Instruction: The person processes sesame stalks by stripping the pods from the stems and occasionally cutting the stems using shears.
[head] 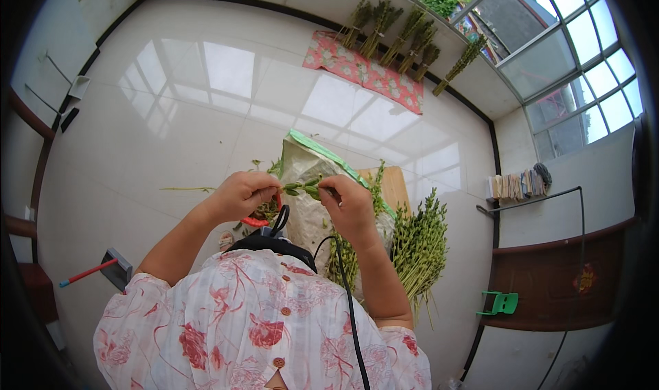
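Observation:
A green stalk with pods (pixel 301 188), apparently sesame, stretches between my two hands above a white woven sack (pixel 304 217) with a green edge. My left hand (pixel 246 195) pinches the stalk, and its bare yellowish stem sticks out to the left. At the podded end, the fingertips of my right hand (pixel 350 207) close on the pods. Below my left hand is a red container (pixel 254 222) holding leaves and plant scraps, partly hidden by the hand. To the right of my right arm lies a large pile of podded stalks (pixel 422 240).
A wooden board (pixel 394 184) lies beyond the sack. Tied stalk bundles (pixel 381 27) lean on the far wall, some standing on a red floral cloth (pixel 360 68). A dustpan with a red handle (pixel 116 269) is at left; a green chair (pixel 504 303) is at right.

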A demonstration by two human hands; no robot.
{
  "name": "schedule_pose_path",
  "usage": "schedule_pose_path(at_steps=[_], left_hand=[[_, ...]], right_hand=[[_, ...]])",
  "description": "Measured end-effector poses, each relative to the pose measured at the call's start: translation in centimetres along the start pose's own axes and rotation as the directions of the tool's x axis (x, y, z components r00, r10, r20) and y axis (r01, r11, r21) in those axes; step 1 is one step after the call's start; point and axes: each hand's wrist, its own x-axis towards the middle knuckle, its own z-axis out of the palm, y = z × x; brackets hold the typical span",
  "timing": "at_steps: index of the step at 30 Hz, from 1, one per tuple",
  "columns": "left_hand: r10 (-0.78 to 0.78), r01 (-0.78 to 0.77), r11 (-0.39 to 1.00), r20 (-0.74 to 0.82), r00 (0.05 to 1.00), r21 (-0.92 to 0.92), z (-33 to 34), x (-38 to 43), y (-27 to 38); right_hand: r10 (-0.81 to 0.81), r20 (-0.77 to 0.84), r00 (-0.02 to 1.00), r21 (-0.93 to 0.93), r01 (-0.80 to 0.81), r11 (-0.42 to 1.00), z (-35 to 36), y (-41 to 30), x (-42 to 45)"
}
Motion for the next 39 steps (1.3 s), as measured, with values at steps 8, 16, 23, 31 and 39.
schedule_pose_path(at_steps=[8,16,23,31,39], left_hand=[[0.181,-0.122,0.9,-0.103,0.978,0.419,0.1,-0.1,1.1],[0.162,-0.111,0.902,-0.09,0.983,0.418,0.0,-0.8,1.4],[0.029,-0.017,0.996,-0.132,0.991,0.088,0.3,-0.8,1.8],[-0.203,0.149,0.93,-0.131,0.97,-0.337,-0.7,-2.5,-1.1],[-0.398,0.365,0.747,0.067,0.915,-0.556,-1.9,-2.7,-0.4]], right_hand=[[0.01,0.096,0.995,-0.062,-0.004,0.998,-0.1,0.0,-0.2],[-0.2,-0.014,0.98,-0.292,0.187,0.938,0.2,-1.3,0.1],[-0.036,-0.38,0.924,0.115,0.086,0.99,2.6,-0.5,0.6],[0.208,-0.079,0.975,0.505,-0.141,0.851,0.2,2.9,1.0],[-0.129,0.098,0.987,-0.035,0.133,0.99,3.0,1.9,1.6]])
